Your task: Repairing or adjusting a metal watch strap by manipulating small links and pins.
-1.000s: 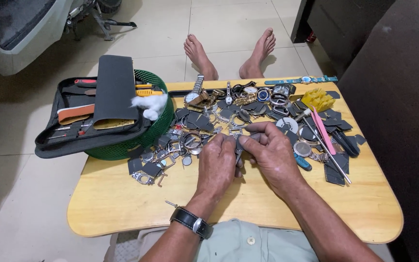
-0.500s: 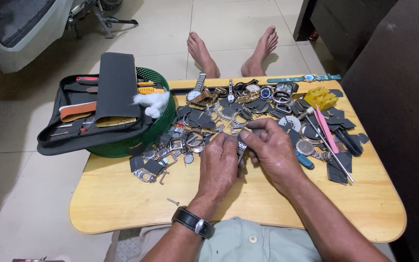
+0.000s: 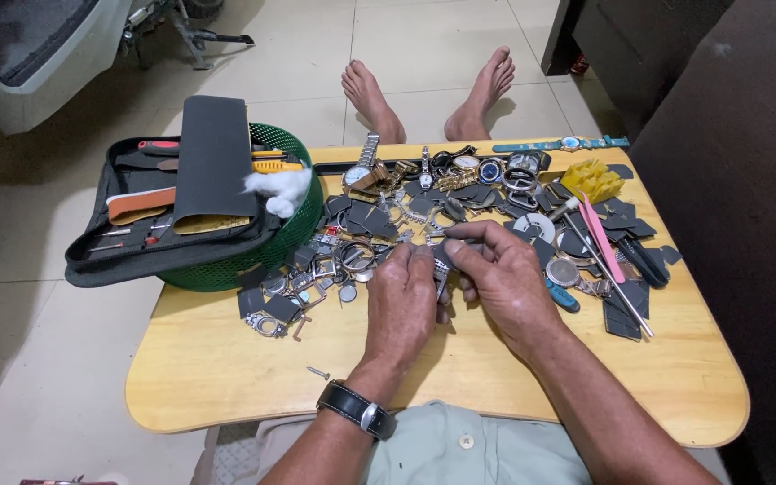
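Head view, centre of frame: left hand (image 3: 403, 301) and right hand (image 3: 503, 274) pinch a small metal watch-band piece (image 3: 439, 267) between pressed fingertips above the wooden table (image 3: 226, 368), evidently mid-inspection; further handling calls for fine, steady grip.

A short metal watch-band piece (image 3: 439, 266), silvery and made of small links, sits just above the middle of the frame. It is pinched between the fingertips of both hands, mostly covered, hanging downward over the yellow wooden table.
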